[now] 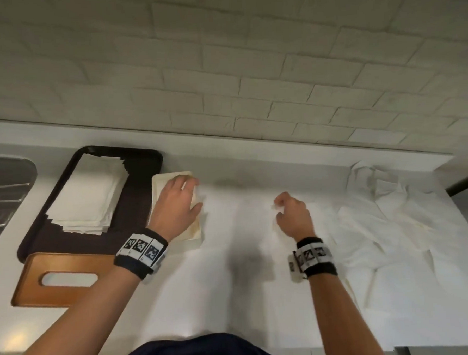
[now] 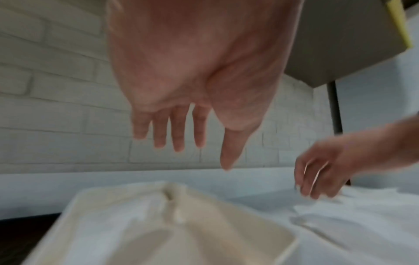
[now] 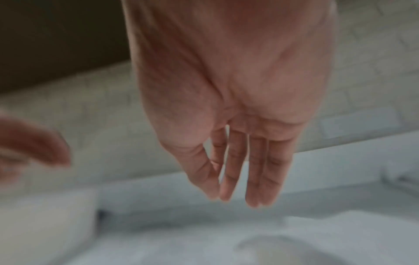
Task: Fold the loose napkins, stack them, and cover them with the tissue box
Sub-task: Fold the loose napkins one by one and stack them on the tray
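Left hand [image 1: 174, 205] fingers straight, spread, above cream rectangular plastic tray [image 1: 158, 186] on white desk [image 1: 219, 286]. Right hand [image 1: 293, 215] relaxed, empty. Folded white napkin stack [image 1: 90, 193] on black tray [image 1: 142, 165]; loose crumpled white napkins [image 1: 387, 218] at right; wooden tissue box [image 1: 35, 293] front-left.

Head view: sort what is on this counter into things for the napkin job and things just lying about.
For the job:
- folded napkin stack on the black tray
- loose napkins
- wooden tissue box cover
- cream base tray under the left hand

Lying about:
- sink
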